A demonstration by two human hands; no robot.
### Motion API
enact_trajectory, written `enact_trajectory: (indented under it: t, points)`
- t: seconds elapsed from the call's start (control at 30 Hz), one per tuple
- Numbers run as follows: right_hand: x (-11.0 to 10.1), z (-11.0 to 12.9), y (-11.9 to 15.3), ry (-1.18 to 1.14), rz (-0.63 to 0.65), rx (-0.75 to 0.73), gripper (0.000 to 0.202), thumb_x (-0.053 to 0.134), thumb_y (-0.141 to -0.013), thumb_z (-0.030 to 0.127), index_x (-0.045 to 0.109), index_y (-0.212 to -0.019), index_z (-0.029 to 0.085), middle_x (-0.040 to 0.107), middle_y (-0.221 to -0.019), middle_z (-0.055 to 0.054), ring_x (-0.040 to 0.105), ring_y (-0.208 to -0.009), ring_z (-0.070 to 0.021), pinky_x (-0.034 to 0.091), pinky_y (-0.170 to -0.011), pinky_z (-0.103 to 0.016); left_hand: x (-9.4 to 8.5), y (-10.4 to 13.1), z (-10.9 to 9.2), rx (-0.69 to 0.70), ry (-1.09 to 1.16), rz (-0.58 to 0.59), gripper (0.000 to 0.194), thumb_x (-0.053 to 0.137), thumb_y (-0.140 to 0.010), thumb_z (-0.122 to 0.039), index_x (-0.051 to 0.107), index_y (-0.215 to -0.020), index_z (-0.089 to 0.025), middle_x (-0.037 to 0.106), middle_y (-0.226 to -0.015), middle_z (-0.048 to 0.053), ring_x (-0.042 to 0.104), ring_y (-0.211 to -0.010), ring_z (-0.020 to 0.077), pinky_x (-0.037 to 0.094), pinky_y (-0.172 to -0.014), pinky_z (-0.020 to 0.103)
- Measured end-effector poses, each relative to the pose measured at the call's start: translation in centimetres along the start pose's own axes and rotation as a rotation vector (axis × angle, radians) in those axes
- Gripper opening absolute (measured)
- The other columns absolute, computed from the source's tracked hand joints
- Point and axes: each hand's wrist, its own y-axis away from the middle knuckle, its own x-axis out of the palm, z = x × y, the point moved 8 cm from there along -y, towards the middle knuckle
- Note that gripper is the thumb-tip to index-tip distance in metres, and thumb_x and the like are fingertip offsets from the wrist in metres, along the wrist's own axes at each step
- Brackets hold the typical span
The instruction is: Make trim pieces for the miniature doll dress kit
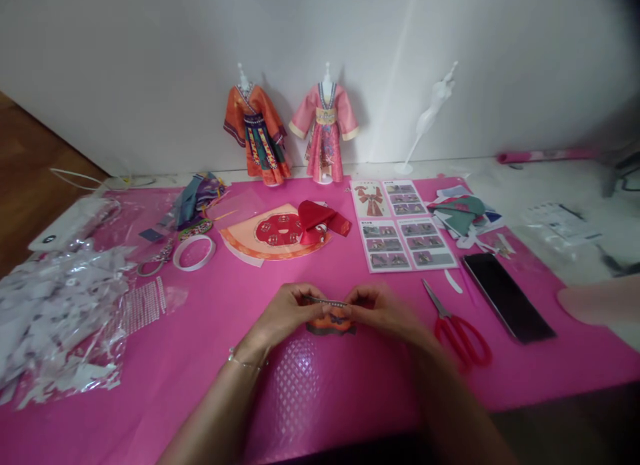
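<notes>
Between my two hands is a small piece of orange patterned fabric (330,320) with a dark lower border and a pale, beaded-looking strip along its top edge. My left hand (295,306) pinches its left end between thumb and fingers. At the other end my right hand (376,308) grips the strip the same way. Both thumbs lie close together on the near side. The fabric is held low over the pink mat (200,365). Fingers on the far side are partly hidden.
Red-handled scissors (457,331) and a black phone (507,295) lie right. Ahead are an instruction sheet (405,226), a peach fabric piece (245,235) and a tape roll (194,252). Two dressed doll forms (257,135) stand behind. A plastic bag (60,305) is left; another person's arm (600,301) shows right.
</notes>
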Motion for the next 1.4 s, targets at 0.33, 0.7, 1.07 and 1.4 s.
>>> enact_trajectory:
  t: [0.33, 0.7, 1.07, 1.4]
  points:
    - [-1.3, -0.3, -0.4, 0.043, -0.107, -0.041, 0.028, 0.067, -0.077, 0.046, 0.067, -0.075, 0.018, 0.066, -0.07, -0.001, 0.057, -0.063, -0.0127, 0.043, -0.057, -0.024, -1.5, -0.2, -0.4, 0.048, -0.009, -0.159, 0.025, 0.077, -0.062, -0.037, 0.069, -0.068, -0.015, 0.066, -0.062, 0.0, 0.056, -0.055, 0.0116, 0.044, -0.058, 0.024]
    - [-2.4, 0.5, 0.0, 0.103, -0.2, -0.038, 0.023, 0.064, -0.076, 0.041, 0.063, -0.075, 0.019, 0.062, -0.07, 0.0, 0.054, -0.065, -0.0138, 0.043, -0.06, -0.026, -2.2, -0.2, -0.2, 0.046, 0.001, -0.2, 0.03, 0.079, -0.062, -0.042, 0.069, -0.068, -0.014, 0.066, -0.06, 0.0, 0.055, -0.054, 0.0115, 0.043, -0.056, 0.023]
    - [-3.9, -0.4, 0.0, 0.053, -0.236, -0.025, 0.029, 0.067, -0.075, 0.047, 0.066, -0.078, 0.019, 0.067, -0.075, -0.002, 0.06, -0.072, -0.0165, 0.047, -0.065, -0.028, -2.6, -0.2, -0.8, 0.054, -0.015, -0.213, 0.035, 0.077, -0.061, -0.047, 0.07, -0.071, -0.015, 0.069, -0.063, 0.001, 0.057, -0.056, 0.013, 0.045, -0.059, 0.025]
    - [-4.4, -1.3, -0.3, 0.394, -0.36, -0.037, 0.02, 0.063, -0.078, 0.026, 0.069, -0.095, 0.017, 0.07, -0.082, -0.006, 0.064, -0.073, -0.019, 0.049, -0.067, -0.031, -2.9, -0.2, -0.3, 0.075, -0.525, -0.197, 0.026, 0.063, -0.075, -0.042, 0.066, -0.07, -0.017, 0.067, -0.063, 0.002, 0.058, -0.058, 0.016, 0.043, -0.055, 0.025]
